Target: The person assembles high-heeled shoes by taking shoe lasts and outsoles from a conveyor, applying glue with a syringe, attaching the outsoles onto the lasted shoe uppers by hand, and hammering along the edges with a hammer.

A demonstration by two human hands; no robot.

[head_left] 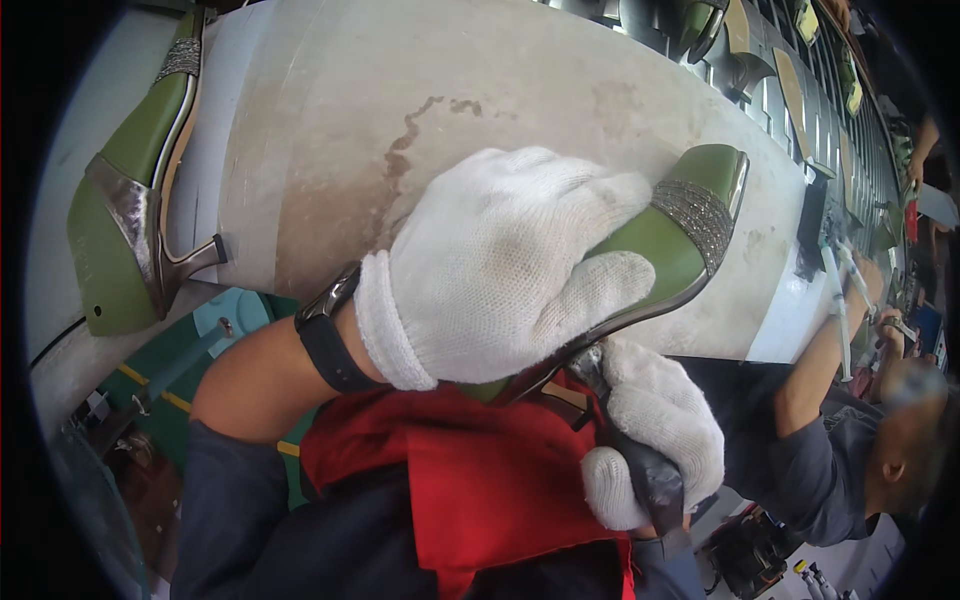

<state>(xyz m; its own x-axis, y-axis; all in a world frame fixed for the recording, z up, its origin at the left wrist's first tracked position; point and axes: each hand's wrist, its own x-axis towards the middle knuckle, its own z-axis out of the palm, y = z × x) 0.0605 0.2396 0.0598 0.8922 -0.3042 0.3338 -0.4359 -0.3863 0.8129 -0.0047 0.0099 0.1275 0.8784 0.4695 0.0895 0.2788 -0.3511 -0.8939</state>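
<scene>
Left hand [510, 260]: clasping green shoe [652, 252] above table's [330, 150] near edge. Right hand [665, 420]: grasping grey tool [657, 482], apparently working underside; next move probably needing steady support.

Beige worktop [330, 110], with a dark, wandering stain [400, 150] on it; second green heeled shoe [140, 130] lying along its left end. Slatted metal line [872, 130] runs down the upper right, carrying more shoe parts, beige soles [790, 100] among them; co-worker in a dark grey shirt [815, 480] beside it. Lower left: green floor [180, 440] with yellow markings, light-blue plastic piece [236, 311] above it.
</scene>
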